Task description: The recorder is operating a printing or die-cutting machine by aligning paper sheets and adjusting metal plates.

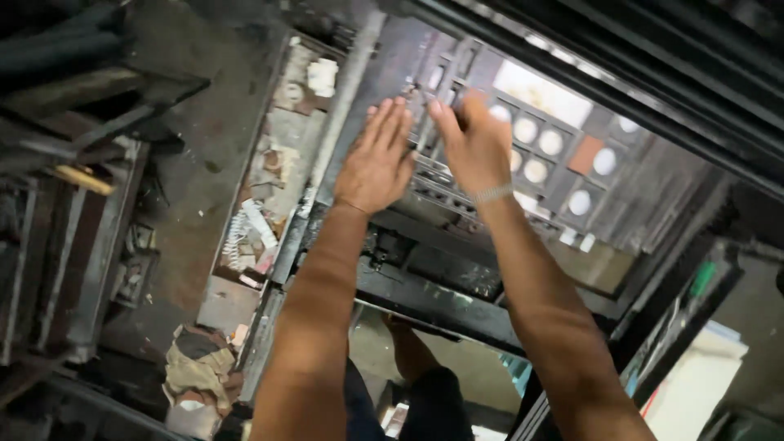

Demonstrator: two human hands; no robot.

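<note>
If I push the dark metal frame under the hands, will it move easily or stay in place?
The metal frame would probably stay: its bars look thick, rigid and joined to the surrounding machine. It seems heavy, not floppy. The left hand lies flat on it without visible bending. Its dark surface might be oily, so possibly slippery.

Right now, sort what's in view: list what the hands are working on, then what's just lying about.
In hand:
- left hand, flat on the dark metal frame
- right hand, fingertips on the frame
- white round pieces set in it

Lying about:
- side tray of scraps
- crumpled rag
</note>
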